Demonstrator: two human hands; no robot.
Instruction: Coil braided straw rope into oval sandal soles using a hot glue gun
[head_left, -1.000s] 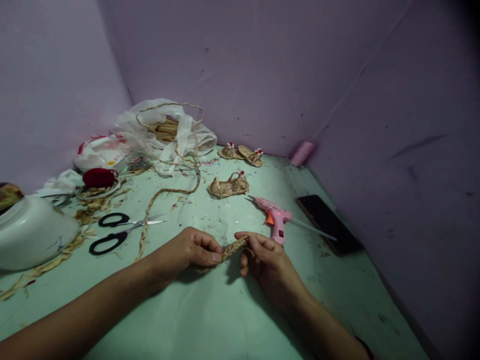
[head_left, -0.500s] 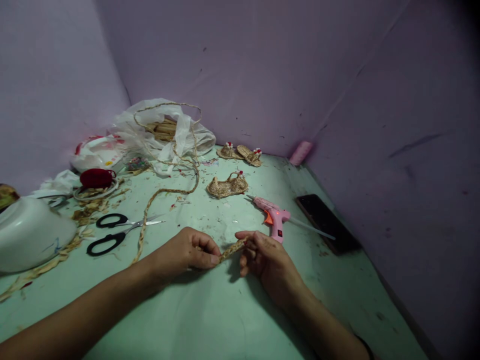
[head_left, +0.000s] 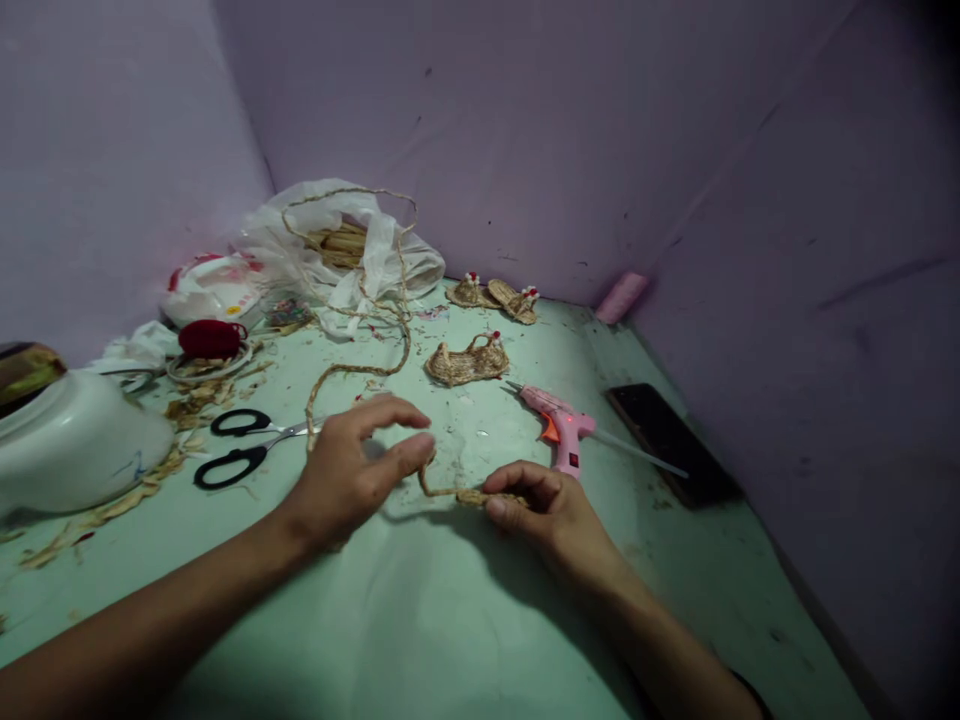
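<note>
My right hand (head_left: 547,510) pinches a coiled or doubled end of braided straw cord (head_left: 468,496) just above the table. From there the cord runs left and bends up behind my left thumb. Thumb and fingers of my left hand (head_left: 349,470) are apart, close to that bend; whether they touch the cord I cannot tell. A longer stretch of the cord winds back from behind this hand towards a plastic bag. Ahead of my hands lies a small woven straw slipper (head_left: 466,364) with a red bead. A pink glue gun (head_left: 556,418) rests beyond my right hand.
Black-handled scissors (head_left: 238,466) lie left, beside a white rounded container (head_left: 90,440). At the back are a plastic bag (head_left: 382,255) with straw and two small slippers (head_left: 512,298). A phone (head_left: 667,440) and a pink roll (head_left: 622,297) lie right, near the wall.
My left hand has released its pinch on the cord and opened, moving slightly left and up. My right fingers have closed around the cord's end. The view has shifted a little.
</note>
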